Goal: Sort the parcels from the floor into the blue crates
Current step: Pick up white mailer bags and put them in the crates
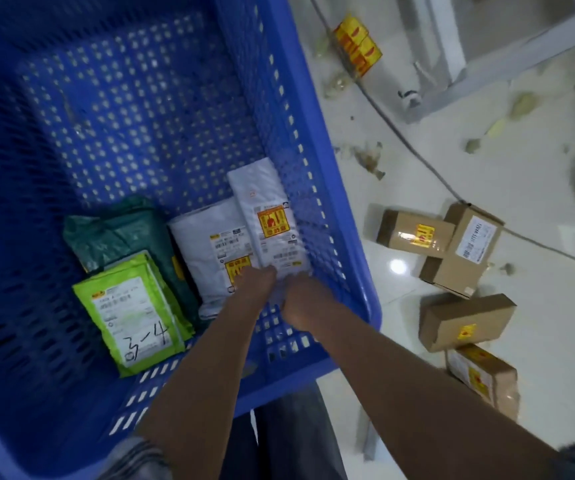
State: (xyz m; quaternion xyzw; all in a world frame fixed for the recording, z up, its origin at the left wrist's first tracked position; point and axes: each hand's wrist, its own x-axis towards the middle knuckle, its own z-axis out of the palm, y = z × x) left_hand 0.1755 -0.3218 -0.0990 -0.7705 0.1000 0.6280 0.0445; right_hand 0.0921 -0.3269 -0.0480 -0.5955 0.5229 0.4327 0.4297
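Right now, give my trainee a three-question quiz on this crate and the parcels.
1. True or false: the blue crate holds no parcels.
2. Which parcel do both hands (left hand, right hand) hold? A) green parcel B) white parcel C) a brown box
3. Fill in: the brown boxes lie on the ____.

Key: 1. False, it holds several. 2. B. 3. Floor.
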